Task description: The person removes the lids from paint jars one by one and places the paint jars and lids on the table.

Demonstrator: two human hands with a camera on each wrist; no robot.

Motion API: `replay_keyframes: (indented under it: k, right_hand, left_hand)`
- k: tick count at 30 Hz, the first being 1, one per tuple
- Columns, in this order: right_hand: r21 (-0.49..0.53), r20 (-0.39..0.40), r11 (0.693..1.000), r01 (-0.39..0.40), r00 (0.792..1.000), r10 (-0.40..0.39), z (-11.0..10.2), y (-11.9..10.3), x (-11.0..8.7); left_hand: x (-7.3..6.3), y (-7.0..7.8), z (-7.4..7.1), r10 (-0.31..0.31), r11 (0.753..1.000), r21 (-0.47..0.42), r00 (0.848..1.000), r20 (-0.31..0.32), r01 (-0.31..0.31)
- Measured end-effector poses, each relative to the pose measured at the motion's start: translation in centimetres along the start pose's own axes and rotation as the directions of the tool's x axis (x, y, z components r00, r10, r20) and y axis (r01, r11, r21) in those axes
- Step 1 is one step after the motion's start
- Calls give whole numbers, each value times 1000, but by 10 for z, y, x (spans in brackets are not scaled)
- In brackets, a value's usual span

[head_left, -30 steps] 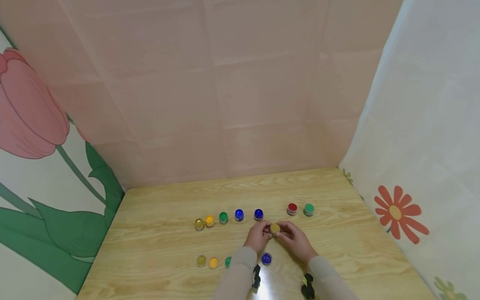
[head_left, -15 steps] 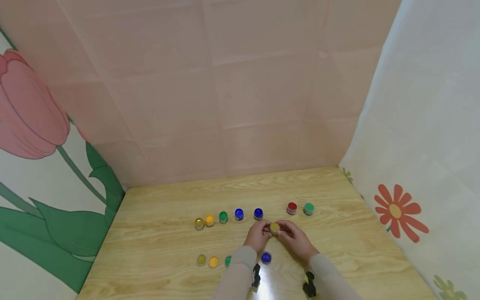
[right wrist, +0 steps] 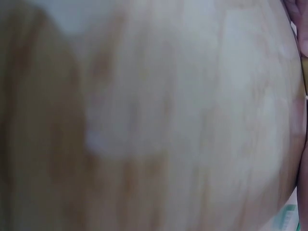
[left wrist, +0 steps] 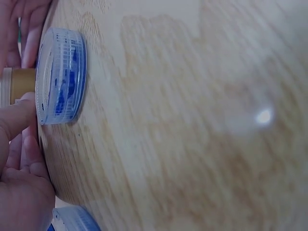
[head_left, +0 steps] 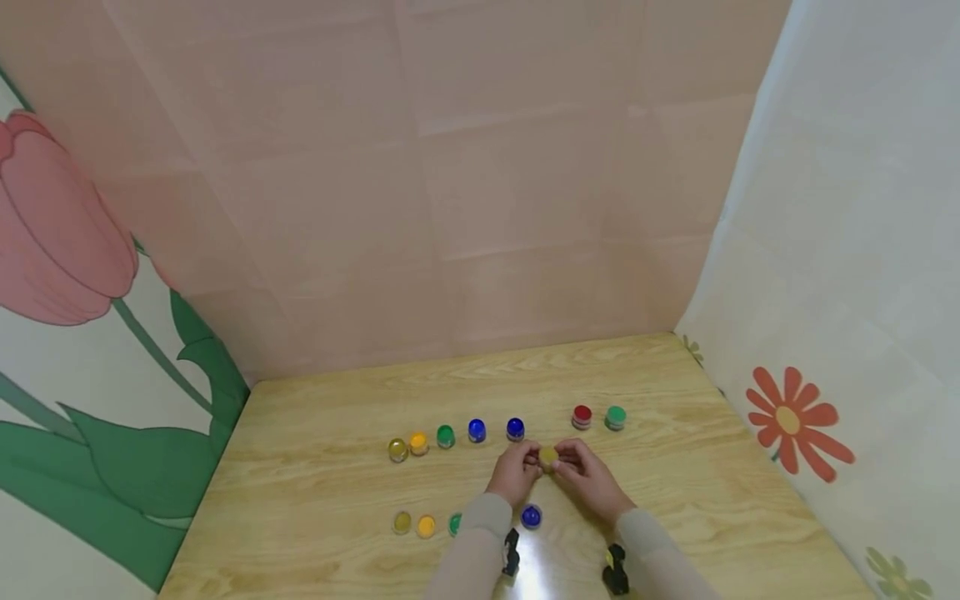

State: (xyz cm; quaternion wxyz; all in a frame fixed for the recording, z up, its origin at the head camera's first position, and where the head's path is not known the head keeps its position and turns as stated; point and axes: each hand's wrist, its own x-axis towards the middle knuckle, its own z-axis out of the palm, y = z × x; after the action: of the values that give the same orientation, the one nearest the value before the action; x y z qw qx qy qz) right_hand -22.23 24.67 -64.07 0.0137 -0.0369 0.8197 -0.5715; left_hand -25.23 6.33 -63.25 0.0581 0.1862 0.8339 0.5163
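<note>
In the head view both hands meet at mid-table around a small paint jar (head_left: 548,456) with an ochre top. My left hand (head_left: 513,473) grips it from the left and my right hand (head_left: 594,482) pinches it from the right. The left wrist view shows the jar's ochre side (left wrist: 23,85) between the fingers, partly behind a clear ribbed lid (left wrist: 62,77) smeared with blue. That blue-stained lid (head_left: 531,517) lies on the table between the forearms. In the right wrist view only the edge of the hands shows, at the far right.
Behind the hands stand paint jars in ochre (head_left: 397,450), yellow (head_left: 418,443), green (head_left: 446,436), blue (head_left: 477,430) and dark blue (head_left: 515,429). Red (head_left: 582,417) and light green (head_left: 616,417) jars sit back right. Ochre (head_left: 402,522), yellow (head_left: 426,526) and green (head_left: 455,524) lids lie in front, the green partly hidden.
</note>
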Motion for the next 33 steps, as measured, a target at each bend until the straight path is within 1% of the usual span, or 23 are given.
replay_keyframes:
  k: [5, 8, 12, 14, 17, 19, 21, 23, 25, 30, 33]
  right_hand:
    - [2, -5, 1000, -27, 1000, 27, -1, -3, -1]
    - [4, 0, 1000, -17, 1000, 17, -1, -4, -1]
    - [32, 1, 999, -4, 1000, 4, -1, -4, -1]
    - [62, 0, 998, -17, 1000, 17, 0, -4, -1]
    - [75, 2, 997, -29, 1000, 29, 0, -2, 0]
    - [64, 2, 997, -33, 999, 33, 0, -1, 0]
    - [31, 1, 999, -27, 1000, 27, 0, -1, 0]
    - [23, -2, 999, -39, 999, 40, -1, -1, 0]
    - [12, -3, 1000, -24, 1000, 24, -1, -2, -1]
    - [44, -11, 999, -13, 1000, 14, 1, -5, -2]
    - [51, -25, 998, -25, 999, 26, 2, -6, -2]
  left_hand:
    - [-1, 6, -2, 3, 1000, 2, 1000, -1, -3]
    - [-3, 7, -3, 7, 1000, 3, 1000, -3, -7]
    - [-4, 8, -4, 10, 1000, 4, 1000, -5, -10]
    - [-4, 8, -3, 10, 1000, 7, 1000, -6, -10]
    - [-5, 8, -3, 13, 1000, 7, 1000, -9, -13]
    - [-5, 8, -2, 7, 1000, 7, 1000, -10, -7]
    - [-5, 8, -2, -5, 1000, 6, 1000, -9, 5]
    - [-5, 8, -1, -10, 1000, 11, 1000, -7, 10]
    - [-4, 8, -1, -16, 1000, 11, 1000, -5, 16]
    - [-4, 8, -2, -9, 1000, 23, 1000, -7, 9]
    - [-4, 7, -2, 3, 1000, 30, 1000, -12, -2]
